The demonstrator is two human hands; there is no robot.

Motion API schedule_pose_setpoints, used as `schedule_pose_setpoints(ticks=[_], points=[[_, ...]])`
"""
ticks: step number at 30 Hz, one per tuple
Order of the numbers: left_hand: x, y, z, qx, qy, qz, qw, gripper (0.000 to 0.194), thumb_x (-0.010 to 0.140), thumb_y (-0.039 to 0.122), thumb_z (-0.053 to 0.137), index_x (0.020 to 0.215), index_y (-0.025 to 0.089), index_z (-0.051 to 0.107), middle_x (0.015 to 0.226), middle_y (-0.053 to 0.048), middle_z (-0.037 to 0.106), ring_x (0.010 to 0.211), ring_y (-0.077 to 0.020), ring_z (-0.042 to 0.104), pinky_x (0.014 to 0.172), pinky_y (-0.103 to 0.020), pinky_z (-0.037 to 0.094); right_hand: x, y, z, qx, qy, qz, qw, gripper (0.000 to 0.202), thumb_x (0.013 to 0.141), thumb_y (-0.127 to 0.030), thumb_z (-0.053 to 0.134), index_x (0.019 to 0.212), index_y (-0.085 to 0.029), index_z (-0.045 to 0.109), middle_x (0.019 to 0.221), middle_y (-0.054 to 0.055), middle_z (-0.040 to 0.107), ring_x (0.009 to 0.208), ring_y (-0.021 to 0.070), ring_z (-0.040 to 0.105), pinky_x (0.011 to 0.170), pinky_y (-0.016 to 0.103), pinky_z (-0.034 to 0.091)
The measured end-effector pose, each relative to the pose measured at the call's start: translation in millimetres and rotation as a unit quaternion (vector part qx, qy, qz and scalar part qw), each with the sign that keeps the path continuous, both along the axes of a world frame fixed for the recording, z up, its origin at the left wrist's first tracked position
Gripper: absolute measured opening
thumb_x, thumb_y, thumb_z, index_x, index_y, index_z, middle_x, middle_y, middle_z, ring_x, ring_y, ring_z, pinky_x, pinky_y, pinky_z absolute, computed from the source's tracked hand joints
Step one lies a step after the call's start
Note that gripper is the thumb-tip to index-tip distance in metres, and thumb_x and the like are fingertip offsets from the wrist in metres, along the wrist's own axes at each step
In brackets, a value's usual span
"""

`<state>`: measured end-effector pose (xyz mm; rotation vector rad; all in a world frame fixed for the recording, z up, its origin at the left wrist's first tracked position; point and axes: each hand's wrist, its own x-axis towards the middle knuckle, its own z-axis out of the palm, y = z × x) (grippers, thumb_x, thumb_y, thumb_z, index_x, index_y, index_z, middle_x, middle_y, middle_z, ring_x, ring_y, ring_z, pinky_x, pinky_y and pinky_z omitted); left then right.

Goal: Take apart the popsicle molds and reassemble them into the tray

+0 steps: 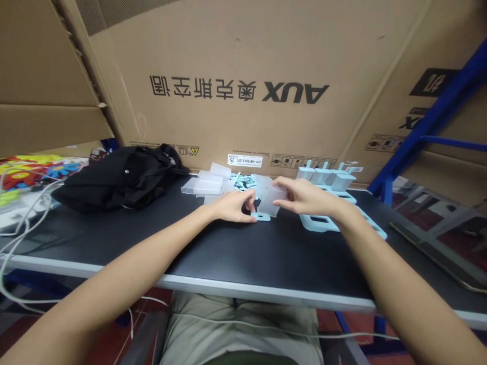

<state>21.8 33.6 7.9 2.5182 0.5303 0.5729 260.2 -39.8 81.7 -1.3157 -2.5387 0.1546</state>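
Near the middle of the black table, my left hand (238,205) pinches a small light-blue popsicle mold lid (261,217) with a slot in it. Just right of it, the fingers of my right hand (291,195) close on a frosted clear popsicle mold (268,202), which stands tilted beside the lid. Whether mold and lid touch, I cannot tell. Behind my hands lies a heap of light-blue popsicle sticks (243,181). Several more clear molds (208,185) are piled to the left of that heap.
On the right, a light-blue mold rack (321,223) carries several lidded molds with sticks (320,175). A black bag (122,177) and white cables (23,228) occupy the left. An AUX cardboard box (213,121) walls off the back. A blue metal frame (429,116) slants up at right.
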Motion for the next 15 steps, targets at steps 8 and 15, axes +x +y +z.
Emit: schedule_pose_setpoints(ticks=[8,15], points=[[0,2,-1.3,-0.025,-0.020,0.001,0.999,0.045,0.064,0.038,0.081,0.085,0.022,0.044,0.083,0.001,0.068,0.079,-0.0194,0.068,0.073,-0.031,0.051,-14,5,-14.5,-0.003,-0.006,0.061,0.998,0.039,0.090,-0.030,0.056,0.127,-0.020,0.058,0.090,0.005,0.072,0.073,0.0175,0.064,0.069,0.029,0.044],[-1,2,-1.0,-0.003,-0.004,0.010,1.000,0.045,0.065,0.043,0.080,0.086,0.022,0.046,0.082,0.002,0.066,0.079,-0.0195,0.067,0.073,-0.031,0.050,-20,5,-20.6,0.016,-0.016,0.057,0.998,0.034,0.089,-0.027,0.054,0.121,-0.018,0.057,0.091,0.007,0.071,0.072,0.0175,0.062,0.066,0.028,0.042]])
